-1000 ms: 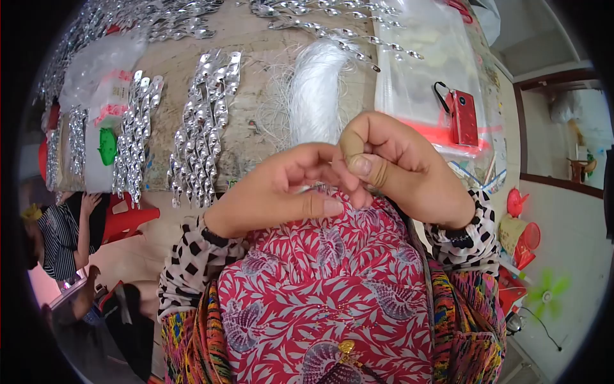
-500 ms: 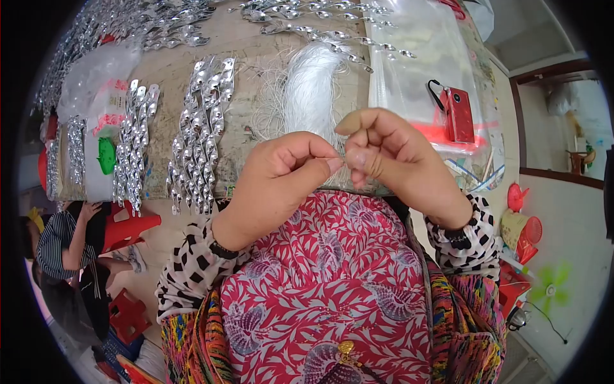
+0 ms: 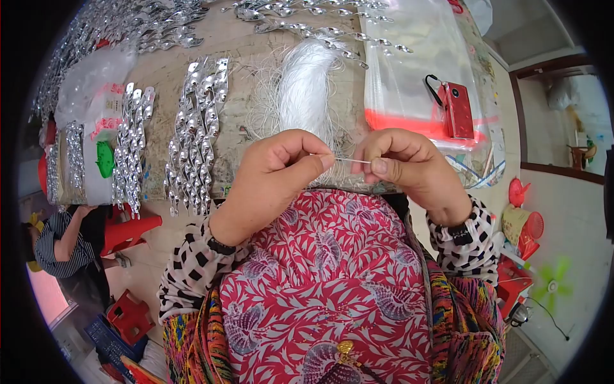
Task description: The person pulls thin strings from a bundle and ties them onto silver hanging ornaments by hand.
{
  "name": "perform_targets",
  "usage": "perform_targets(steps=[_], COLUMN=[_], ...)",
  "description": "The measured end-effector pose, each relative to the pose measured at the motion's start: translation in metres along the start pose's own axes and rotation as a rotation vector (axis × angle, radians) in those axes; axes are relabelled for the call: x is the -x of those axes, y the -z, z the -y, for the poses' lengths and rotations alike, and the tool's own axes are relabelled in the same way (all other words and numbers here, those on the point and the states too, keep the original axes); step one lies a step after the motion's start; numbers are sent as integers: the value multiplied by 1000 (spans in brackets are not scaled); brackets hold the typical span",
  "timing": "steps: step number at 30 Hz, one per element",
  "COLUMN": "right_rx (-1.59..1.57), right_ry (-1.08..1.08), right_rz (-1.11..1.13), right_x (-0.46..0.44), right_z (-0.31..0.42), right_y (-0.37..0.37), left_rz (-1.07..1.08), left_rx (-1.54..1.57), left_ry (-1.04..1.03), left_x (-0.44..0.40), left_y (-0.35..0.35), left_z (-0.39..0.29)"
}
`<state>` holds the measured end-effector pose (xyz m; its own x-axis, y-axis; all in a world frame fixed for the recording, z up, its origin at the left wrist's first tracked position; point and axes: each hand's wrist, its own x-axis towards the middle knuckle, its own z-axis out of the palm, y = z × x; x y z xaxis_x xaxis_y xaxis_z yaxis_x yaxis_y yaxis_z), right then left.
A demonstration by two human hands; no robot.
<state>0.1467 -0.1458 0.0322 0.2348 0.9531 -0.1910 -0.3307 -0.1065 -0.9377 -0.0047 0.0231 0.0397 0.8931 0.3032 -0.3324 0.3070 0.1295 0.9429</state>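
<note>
A short length of thin white string (image 3: 350,160) is stretched between my two hands, just above the table's near edge. My left hand (image 3: 275,176) pinches one end between thumb and index finger. With the same kind of pinch, my right hand (image 3: 412,169) grips the other end, its remaining fingers curled. Behind the hands lies a thick bundle of white string (image 3: 306,89), with loose loops spreading on its left side. Twisted silver strips (image 3: 194,137) lie in rows left of my left hand.
More silver strips (image 3: 307,29) cover the back of the table (image 3: 246,83). Clear plastic bags (image 3: 409,70) lie at right, a red phone-like device (image 3: 458,112) on them. A green object (image 3: 105,158) is at left. Another person (image 3: 64,240) is beyond the table's left side, beside red stools (image 3: 131,317).
My right hand has moved slightly right and its fingers have closed into a pinch. The string now shows taut between both hands. The other person at left has shifted.
</note>
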Motion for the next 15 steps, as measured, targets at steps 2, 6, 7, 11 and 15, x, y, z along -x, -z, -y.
perform_targets(steps=[2,6,7,11,15], right_rx=[-277,-705,-777,-562,538], right_ry=[-94,47,95,121,444], right_rz=[-5,-12,-65,-180,-281], right_x=[0,-12,-15,-24,-28], right_z=[-5,-20,-21,-24,-30], right_y=[-2,-7,-10,-22,-27], left_rz=[-2,13,-46,-151,-139], left_rx=[107,323,357,326,258], left_ry=[71,129,92,-40,-89], left_x=[-2,-9,-10,-9,-6], left_y=[-2,1,-1,-5,-6], left_z=[-1,12,14,19,25])
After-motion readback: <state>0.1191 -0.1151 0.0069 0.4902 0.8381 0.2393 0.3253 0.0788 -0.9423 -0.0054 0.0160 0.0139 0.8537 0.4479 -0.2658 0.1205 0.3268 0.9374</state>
